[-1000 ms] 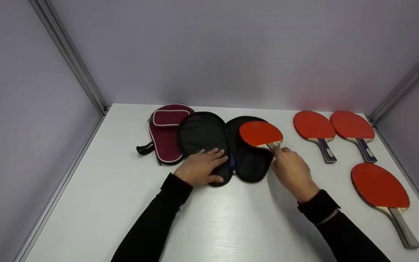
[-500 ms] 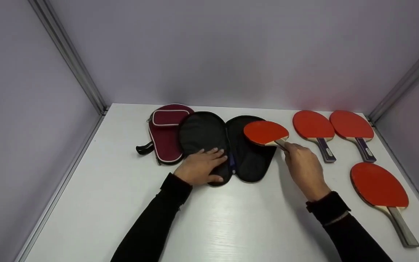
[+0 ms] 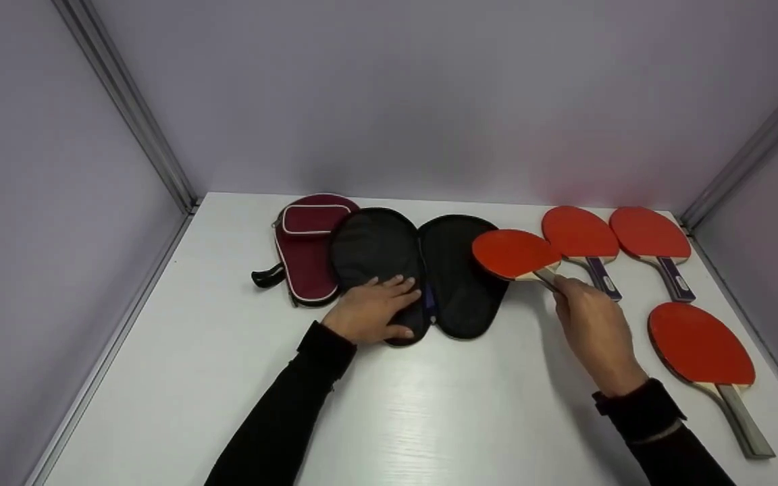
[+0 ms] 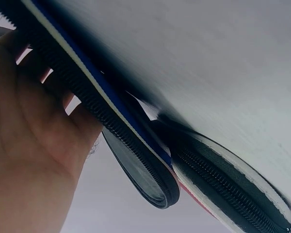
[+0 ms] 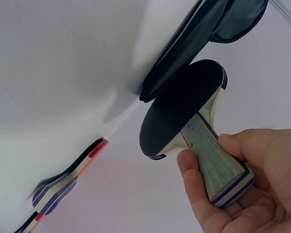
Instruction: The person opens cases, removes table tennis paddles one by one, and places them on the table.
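My left hand (image 3: 372, 310) rests with spread fingers on the left half of a black-lined paddle case (image 3: 375, 246), which lies unzipped and unfolded. Its zipper edge and blue side strip show beside the palm in the left wrist view. In my right hand (image 3: 595, 331) I grip the handle of a table tennis paddle (image 3: 516, 253), red face up in the head view. The right wrist view shows that paddle's black underside (image 5: 182, 107) and greenish handle (image 5: 213, 160), thumb and fingers around it. The paddle is raised, overlapping the right edge of the case's right half (image 3: 460, 290) in the head view.
A maroon paddle case (image 3: 308, 260) with white piping and a black strap lies at the left, partly under the opened case. Two red paddles with purple handles (image 3: 581, 233) lie at the back right. Another red paddle (image 3: 703, 344) with a grey handle lies nearer, at the right.
My right hand has moved to the right with the paddle, away from the case's right half, uncovering more of its lining. The left hand has stayed in place.
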`<state>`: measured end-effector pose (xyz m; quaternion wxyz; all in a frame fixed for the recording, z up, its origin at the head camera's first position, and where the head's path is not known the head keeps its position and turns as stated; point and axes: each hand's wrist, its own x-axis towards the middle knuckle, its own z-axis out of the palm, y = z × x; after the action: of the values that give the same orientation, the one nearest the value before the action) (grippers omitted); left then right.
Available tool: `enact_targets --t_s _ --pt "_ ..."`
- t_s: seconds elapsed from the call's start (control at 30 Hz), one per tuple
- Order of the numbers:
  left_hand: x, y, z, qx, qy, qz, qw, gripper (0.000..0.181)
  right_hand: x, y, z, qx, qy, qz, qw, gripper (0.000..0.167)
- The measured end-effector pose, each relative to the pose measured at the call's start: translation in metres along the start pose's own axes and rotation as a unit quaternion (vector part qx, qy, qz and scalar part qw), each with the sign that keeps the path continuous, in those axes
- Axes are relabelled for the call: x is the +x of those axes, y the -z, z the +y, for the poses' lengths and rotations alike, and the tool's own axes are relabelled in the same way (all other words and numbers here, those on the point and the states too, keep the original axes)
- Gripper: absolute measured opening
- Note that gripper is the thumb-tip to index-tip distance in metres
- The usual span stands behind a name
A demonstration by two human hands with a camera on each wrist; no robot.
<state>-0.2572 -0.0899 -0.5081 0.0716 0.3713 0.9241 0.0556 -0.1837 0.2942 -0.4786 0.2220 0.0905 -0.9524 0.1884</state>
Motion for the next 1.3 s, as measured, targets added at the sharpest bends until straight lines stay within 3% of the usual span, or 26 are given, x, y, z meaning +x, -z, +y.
enact_targets --t_s 0.27,0.6,1.13,1.3 --pt "0.001 0.0 -0.001 0.0 0.0 -0.003 1.0 0.079 -0.021 0.021 0.007 -0.015 -0.024 -0.008 0.9996 0.037" --pt "0.001 0.001 0.001 0.003 0.0 -0.002 1.0 0.079 -0.047 0.042 0.017 -0.025 -0.021 0.012 0.9994 0.036" --pt "0.0 0.002 0.001 -0.004 0.002 -0.008 1.0 0.08 -0.081 0.064 0.027 -0.048 -0.094 -0.048 0.9932 0.042" --pt "0.0 0.001 0.0 -0.006 0.002 -0.006 1.0 0.08 -0.085 0.064 0.027 -0.059 -0.128 -0.075 0.9872 0.04"
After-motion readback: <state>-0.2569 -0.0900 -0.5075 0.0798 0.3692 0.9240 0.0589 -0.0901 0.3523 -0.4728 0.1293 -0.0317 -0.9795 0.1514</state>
